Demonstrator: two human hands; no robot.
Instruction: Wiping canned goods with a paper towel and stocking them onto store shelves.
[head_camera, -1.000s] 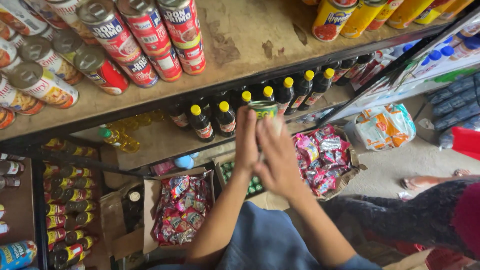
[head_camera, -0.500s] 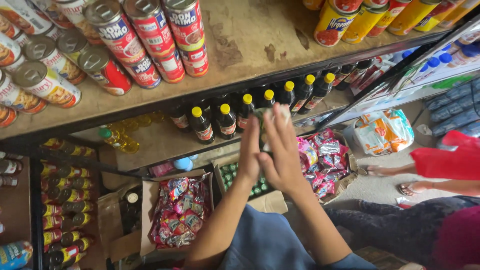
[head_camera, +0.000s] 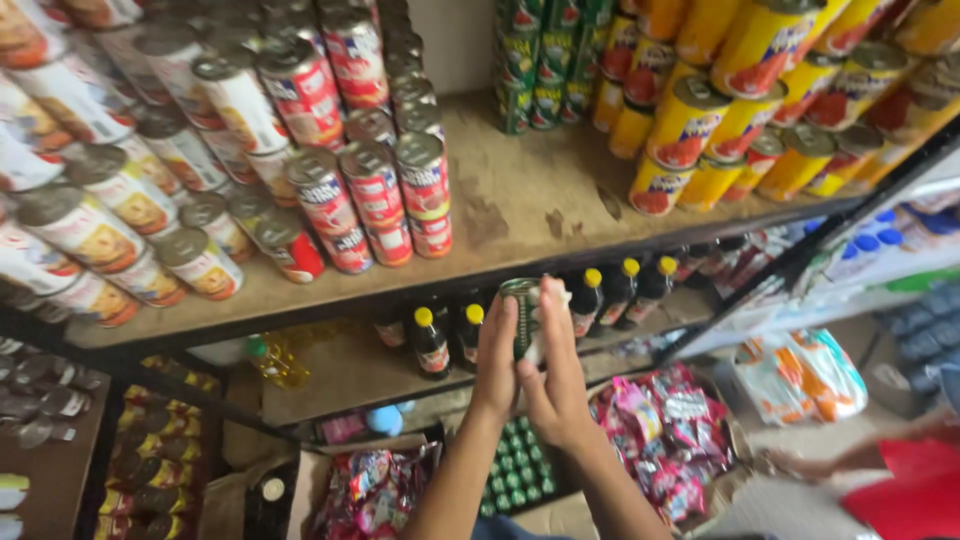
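Both my hands are raised together in front of the wooden shelf (head_camera: 520, 215). My left hand (head_camera: 497, 352) and my right hand (head_camera: 553, 375) are clasped around a small green tin can (head_camera: 519, 303), held upright just below the shelf's front edge. Red-and-white cans (head_camera: 372, 200) are stacked on the shelf to the left. Yellow cans with red pictures (head_camera: 720, 110) are stacked to the right. Small green cans (head_camera: 535, 60) stand at the back of the shelf.
Dark bottles with yellow caps (head_camera: 620, 290) line the lower shelf behind my hands. Below are a carton of small green cans (head_camera: 515, 475) and boxes of red snack packets (head_camera: 665, 440). Another person in red (head_camera: 900, 480) is at the lower right.
My hands have lifted the green can from the lower shelf level up to the edge of the wooden shelf. The view has tilted upward, showing more of the stacked cans.
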